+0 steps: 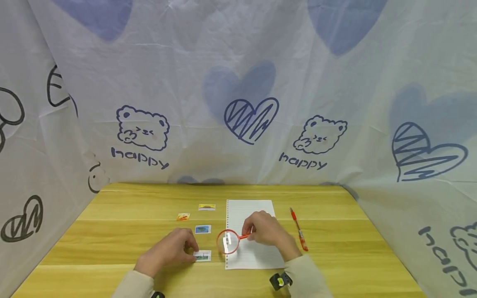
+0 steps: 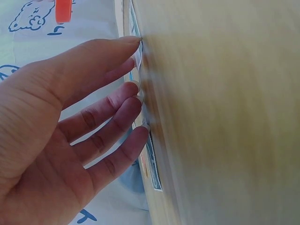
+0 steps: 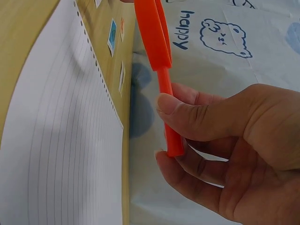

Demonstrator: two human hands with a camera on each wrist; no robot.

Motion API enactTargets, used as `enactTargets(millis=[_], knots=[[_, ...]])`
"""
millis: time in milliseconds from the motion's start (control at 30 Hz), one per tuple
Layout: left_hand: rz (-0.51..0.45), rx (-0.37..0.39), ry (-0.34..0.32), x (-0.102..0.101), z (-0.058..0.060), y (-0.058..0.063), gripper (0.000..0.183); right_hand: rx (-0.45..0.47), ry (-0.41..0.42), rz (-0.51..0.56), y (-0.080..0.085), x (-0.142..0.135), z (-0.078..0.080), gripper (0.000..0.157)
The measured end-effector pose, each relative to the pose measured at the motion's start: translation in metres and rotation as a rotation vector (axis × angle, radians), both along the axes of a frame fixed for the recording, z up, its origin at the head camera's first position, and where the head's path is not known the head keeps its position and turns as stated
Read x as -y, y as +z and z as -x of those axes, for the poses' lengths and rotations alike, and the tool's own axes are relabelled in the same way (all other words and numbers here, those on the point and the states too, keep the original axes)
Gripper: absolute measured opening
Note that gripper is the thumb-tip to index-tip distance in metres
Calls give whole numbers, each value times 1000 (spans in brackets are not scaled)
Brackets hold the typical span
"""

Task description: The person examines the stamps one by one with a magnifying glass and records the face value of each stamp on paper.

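Observation:
My right hand grips the red handle of a magnifying glass between thumb and fingers. Its round lens, framed by a red rim, is held over the left edge of a lined sheet of paper. On the left, my other hand rests its fingertips at the left end of a green-and-white postage stamp, the nearest in the group. In the left wrist view the thumb lies at the stamp's edge, the other fingers loosely bent with tips down at the tabletop.
Farther back lie a blue stamp, an orange stamp and a yellow stamp. Right of the paper is a red pen. A printed white cloth hangs behind and beside the wooden table.

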State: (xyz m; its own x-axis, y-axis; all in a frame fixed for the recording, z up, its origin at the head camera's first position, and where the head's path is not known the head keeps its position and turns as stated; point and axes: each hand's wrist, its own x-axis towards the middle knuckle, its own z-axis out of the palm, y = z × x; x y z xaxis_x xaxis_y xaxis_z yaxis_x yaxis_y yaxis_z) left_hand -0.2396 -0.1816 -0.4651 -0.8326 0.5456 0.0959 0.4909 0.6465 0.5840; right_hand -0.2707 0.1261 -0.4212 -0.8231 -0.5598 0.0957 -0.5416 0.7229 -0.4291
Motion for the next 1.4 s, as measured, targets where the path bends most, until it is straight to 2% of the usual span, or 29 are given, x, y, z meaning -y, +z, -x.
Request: enactTargets(millis=[600, 867, 1400], knots=[[-6, 18, -8, 1, 1, -1, 15, 25, 9, -27, -3, 20, -3, 19], [-4, -22, -18, 1, 1, -2, 16, 30, 17, -33, -6, 27, -3, 20], [-5, -7, -8, 2, 2, -2, 16, 23, 39, -46, -7, 39, -4, 22]])
